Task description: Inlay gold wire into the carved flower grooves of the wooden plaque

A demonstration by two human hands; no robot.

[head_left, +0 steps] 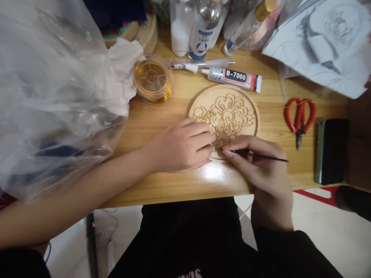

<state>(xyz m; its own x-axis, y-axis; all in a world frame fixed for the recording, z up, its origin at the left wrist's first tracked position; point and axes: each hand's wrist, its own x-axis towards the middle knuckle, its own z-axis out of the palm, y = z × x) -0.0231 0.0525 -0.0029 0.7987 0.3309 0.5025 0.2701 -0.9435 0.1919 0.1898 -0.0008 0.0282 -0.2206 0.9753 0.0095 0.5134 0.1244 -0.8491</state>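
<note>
A round wooden board (pixel 252 101) with a raised rim lies on the table and carries a flower pattern (pixel 227 115) in gold wire. My left hand (pixel 188 144) is closed over the board's left front edge, its fingers bent and partly hidden. In my right hand (pixel 257 158), pinched between thumb and fingers, is a pair of slim black tweezers (pixel 272 157). Their tips point left, at the lower part of the pattern, close to my left fingertips. Whether the tips hold a piece of wire is too small to tell.
Behind the board lie a B-7000 glue tube (pixel 234 77), a pen (pixel 208 63) and a spool of gold wire (pixel 153 79). Bottles (pixel 203 34) stand farther back. To the right are red-handled pliers (pixel 300 116) and a phone (pixel 332 150). A plastic bag (pixel 58 96) fills the left.
</note>
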